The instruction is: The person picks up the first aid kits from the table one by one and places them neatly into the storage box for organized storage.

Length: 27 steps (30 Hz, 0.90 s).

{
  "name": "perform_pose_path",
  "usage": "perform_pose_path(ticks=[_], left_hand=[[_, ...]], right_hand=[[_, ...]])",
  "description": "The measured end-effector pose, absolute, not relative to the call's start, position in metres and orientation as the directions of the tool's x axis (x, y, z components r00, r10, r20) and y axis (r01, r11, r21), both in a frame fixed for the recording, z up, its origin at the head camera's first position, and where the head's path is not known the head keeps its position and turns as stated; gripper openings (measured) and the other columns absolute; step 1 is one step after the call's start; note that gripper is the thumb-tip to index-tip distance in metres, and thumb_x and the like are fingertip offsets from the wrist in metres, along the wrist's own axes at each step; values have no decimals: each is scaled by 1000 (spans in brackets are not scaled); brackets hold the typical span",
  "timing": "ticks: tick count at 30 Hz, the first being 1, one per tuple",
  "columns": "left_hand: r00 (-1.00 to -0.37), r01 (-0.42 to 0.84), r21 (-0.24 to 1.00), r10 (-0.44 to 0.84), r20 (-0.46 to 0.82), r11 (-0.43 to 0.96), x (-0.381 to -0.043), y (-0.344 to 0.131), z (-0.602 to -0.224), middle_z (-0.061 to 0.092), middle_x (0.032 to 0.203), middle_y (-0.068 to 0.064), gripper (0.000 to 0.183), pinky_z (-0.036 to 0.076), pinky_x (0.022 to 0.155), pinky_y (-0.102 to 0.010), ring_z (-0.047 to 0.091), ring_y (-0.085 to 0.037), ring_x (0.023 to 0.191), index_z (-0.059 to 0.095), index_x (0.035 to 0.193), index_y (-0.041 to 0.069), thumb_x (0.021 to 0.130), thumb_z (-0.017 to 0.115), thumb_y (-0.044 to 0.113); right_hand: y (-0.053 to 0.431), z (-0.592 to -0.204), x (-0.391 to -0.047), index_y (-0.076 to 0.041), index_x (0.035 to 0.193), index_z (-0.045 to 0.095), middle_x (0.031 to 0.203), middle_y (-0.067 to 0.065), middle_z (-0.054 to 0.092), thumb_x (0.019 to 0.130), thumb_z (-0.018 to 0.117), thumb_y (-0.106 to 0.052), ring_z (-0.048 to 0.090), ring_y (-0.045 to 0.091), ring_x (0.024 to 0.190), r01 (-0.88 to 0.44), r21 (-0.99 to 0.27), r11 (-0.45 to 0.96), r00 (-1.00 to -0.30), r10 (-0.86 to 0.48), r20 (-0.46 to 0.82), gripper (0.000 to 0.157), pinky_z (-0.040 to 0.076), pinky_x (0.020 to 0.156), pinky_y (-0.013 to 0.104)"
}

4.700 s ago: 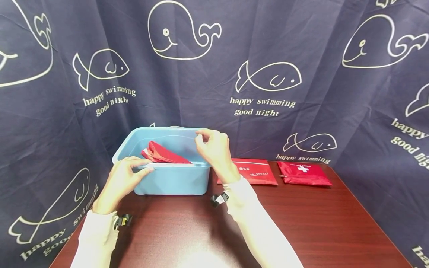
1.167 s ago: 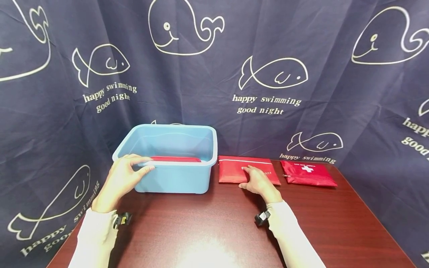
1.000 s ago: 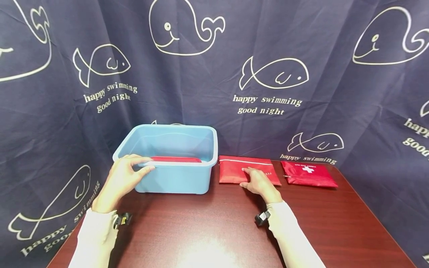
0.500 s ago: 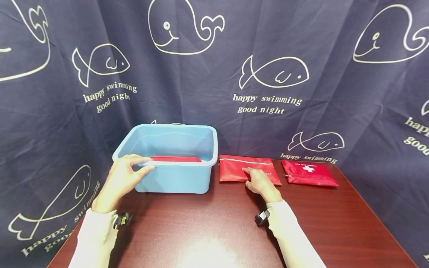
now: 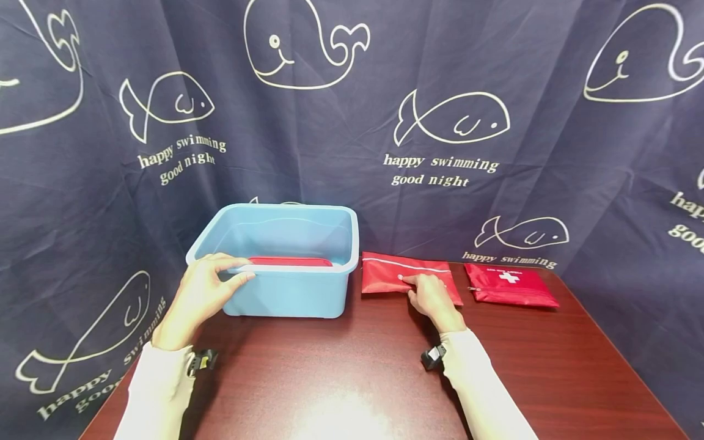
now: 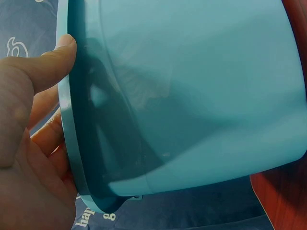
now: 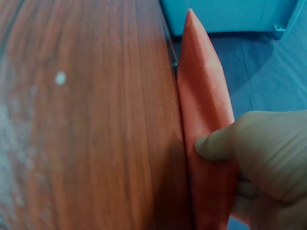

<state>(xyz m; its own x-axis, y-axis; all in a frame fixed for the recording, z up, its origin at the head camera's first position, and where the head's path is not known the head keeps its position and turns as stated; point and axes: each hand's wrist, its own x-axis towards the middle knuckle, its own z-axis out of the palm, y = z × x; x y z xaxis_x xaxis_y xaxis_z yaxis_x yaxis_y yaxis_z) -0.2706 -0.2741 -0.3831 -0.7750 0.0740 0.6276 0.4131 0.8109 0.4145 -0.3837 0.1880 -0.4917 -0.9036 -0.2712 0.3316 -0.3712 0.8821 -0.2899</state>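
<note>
My left hand (image 5: 202, 290) holds the near left rim of a light blue plastic bin (image 5: 286, 296). In the left wrist view the thumb (image 6: 67, 50) presses the rim from outside, with the other fingers behind it. A flat red item (image 5: 291, 261) lies inside the bin, mostly hidden by the front wall. Right of the bin, my right hand (image 5: 433, 299) pinches the near edge of a red pouch (image 5: 382, 278) with a white stripe. Its thumb (image 7: 218, 143) is on the pouch's near side, and the fingers are over the top.
A smaller red first aid pouch (image 5: 514, 290) with a white cross and a zipper lies to the right on the brown wooden table (image 5: 308, 366). A dark blue curtain (image 5: 341, 134) with fish and whale drawings hangs behind and at both sides.
My right hand has left the bin, where the red item dropped lower, and moved right to the striped pouch. Its thumb slid to the near edge, which has risen slightly. My left hand stayed.
</note>
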Motion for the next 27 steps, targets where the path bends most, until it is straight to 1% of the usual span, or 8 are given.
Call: perform_pose_path(ticks=[6, 12, 17, 23, 27], left_hand=[[-773, 418, 420, 72, 631, 806, -271, -275, -383, 78, 93, -2, 21, 44, 80, -35, 67, -25, 94, 84, 101, 14, 81, 89, 20], [-772, 421, 417, 77, 631, 805, -270, -273, -382, 78, 93, -2, 22, 45, 79, -35, 67, -25, 94, 84, 101, 14, 81, 89, 19], [-775, 416, 424, 70, 628, 805, -270, -273, -382, 78, 93, -1, 22, 44, 79, -34, 67, -24, 94, 84, 101, 14, 81, 89, 20], [-780, 406, 424, 66, 622, 809, -269, -273, -382, 78, 93, 0, 21, 45, 79, -33, 67, -24, 94, 84, 101, 15, 82, 89, 21], [-779, 408, 421, 69, 623, 810, -269, -273, -382, 78, 92, 0, 20, 45, 79, -34, 67, -23, 93, 84, 100, 16, 82, 89, 21]], right_hand=[[188, -490, -384, -12, 118, 80, 111, 16, 77, 83, 72, -2, 73, 40, 94, -368, -295, 882, -898, -254, 360, 37, 57, 78, 55], [189, -489, -382, -13, 111, 82, 104, 13, 79, 83, 71, -1, 73, 38, 87, -374, -302, 877, -889, -246, 386, 33, 57, 75, 53], [191, -488, -382, -15, 109, 83, 104, 11, 79, 83, 72, 0, 73, 36, 89, -378, -312, 872, -882, -237, 408, 32, 57, 75, 53], [191, -487, -382, -16, 109, 83, 105, 10, 79, 84, 72, 0, 74, 36, 95, -386, -319, 866, -872, -228, 434, 32, 57, 79, 53], [191, -485, -383, -15, 106, 84, 99, 10, 79, 81, 69, 2, 74, 36, 88, -399, -303, 865, -853, -229, 469, 33, 56, 75, 52]])
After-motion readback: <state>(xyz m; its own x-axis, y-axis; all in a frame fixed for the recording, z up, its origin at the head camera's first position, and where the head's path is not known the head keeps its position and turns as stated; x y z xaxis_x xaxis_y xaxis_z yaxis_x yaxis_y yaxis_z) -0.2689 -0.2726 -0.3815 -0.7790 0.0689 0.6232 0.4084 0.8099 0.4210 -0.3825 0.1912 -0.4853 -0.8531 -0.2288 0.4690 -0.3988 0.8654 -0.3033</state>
